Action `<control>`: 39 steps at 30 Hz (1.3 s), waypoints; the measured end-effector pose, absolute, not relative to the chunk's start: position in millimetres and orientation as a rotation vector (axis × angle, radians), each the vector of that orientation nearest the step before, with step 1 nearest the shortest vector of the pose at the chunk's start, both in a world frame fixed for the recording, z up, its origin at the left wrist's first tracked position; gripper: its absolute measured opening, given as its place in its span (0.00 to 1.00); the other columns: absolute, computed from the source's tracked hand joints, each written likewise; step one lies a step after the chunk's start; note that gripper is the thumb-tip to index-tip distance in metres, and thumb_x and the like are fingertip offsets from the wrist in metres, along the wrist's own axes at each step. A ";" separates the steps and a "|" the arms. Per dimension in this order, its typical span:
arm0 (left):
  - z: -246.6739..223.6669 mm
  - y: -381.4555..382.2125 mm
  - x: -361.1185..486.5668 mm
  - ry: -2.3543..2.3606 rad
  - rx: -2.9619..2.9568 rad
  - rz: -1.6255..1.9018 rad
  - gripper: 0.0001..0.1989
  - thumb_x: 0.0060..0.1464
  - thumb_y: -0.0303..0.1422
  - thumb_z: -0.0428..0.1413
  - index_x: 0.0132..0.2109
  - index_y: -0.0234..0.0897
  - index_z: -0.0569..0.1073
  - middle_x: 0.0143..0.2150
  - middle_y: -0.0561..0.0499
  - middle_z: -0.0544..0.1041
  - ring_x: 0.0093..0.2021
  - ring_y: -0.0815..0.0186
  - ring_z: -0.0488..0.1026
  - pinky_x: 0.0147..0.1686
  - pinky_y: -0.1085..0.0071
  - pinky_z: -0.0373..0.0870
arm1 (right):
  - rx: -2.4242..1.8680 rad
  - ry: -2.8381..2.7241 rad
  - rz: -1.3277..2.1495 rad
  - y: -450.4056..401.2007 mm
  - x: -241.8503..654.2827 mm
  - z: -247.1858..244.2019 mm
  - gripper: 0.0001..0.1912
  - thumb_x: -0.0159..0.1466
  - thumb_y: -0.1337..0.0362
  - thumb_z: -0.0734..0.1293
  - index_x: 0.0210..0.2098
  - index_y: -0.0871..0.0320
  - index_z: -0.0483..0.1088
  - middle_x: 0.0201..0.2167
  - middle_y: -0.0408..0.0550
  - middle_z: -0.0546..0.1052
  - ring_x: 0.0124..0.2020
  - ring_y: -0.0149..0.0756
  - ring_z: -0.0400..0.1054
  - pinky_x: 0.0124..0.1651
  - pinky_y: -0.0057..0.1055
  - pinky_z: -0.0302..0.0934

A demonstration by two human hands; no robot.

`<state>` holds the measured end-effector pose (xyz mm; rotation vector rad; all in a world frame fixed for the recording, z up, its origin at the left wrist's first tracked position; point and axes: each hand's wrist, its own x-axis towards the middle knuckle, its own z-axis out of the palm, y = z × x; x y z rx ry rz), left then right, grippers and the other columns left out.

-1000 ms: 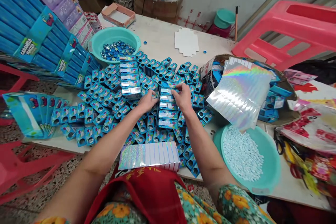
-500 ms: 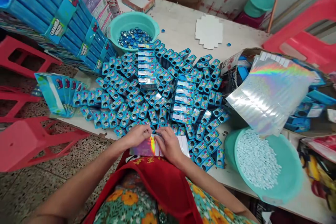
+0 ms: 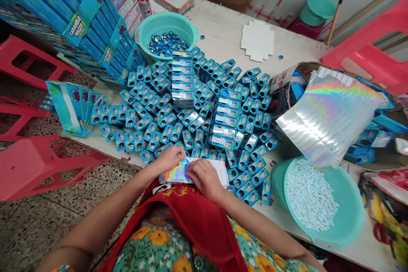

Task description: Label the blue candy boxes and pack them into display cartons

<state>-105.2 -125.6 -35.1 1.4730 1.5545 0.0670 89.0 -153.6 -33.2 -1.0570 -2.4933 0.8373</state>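
A shiny rainbow-silver holographic sheet [image 3: 174, 175] with a white part at its right end lies at the table's near edge, against my red apron. My left hand [image 3: 170, 158] is closed at the sheet's upper left edge, its fingertips curled out of sight. My right hand [image 3: 205, 178] rests on the middle of the sheet with its fingers bent and pressed together. Whether a small piece is pinched between the fingers cannot be made out. Just beyond both hands stand many small blue printed boxes [image 3: 165, 136] with round holes. Two rows of blue boxes [image 3: 223, 129] lie on top of them.
A teal basin [image 3: 194, 36] holds blue and silver round pieces. At the right, another teal basin [image 3: 350, 204] holds small pale pieces, beside a stack of holographic sheets [image 3: 331, 114] on a carton. Stacked blue display boxes [image 3: 79, 29] rise at the left, near red stools [image 3: 28, 165].
My hands have drawn slightly apart, the left one lifting a little from the sheet's middle. More of the holographic surface shows between them. The view has shifted slightly.
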 end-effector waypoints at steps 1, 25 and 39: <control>-34.4 -125.3 -104.8 1.549 1.477 0.068 0.10 0.48 0.31 0.48 0.29 0.36 0.74 0.28 0.52 0.75 0.30 0.67 0.68 0.28 0.75 0.57 | -1.105 -2.484 0.839 -151.9 88.1 -31.9 0.09 0.65 0.62 0.62 0.43 0.57 0.69 0.41 0.50 0.75 0.42 0.38 0.65 0.44 0.36 0.61; -32.3 -120.3 -100.1 1.573 1.433 0.155 0.09 0.48 0.30 0.49 0.31 0.34 0.74 0.27 0.52 0.74 0.29 0.68 0.67 0.28 0.75 0.57 | -1.051 -2.687 0.550 -158.8 84.3 -53.2 0.18 0.66 0.64 0.59 0.54 0.61 0.64 0.54 0.53 0.70 0.52 0.45 0.61 0.49 0.42 0.59; -47.9 -126.4 -97.9 1.600 1.492 0.196 0.09 0.51 0.31 0.48 0.30 0.36 0.72 0.26 0.53 0.73 0.28 0.69 0.66 0.27 0.75 0.55 | -1.270 -2.385 0.951 -138.4 94.1 -17.3 0.06 0.64 0.63 0.63 0.41 0.56 0.68 0.36 0.49 0.74 0.40 0.39 0.66 0.41 0.33 0.59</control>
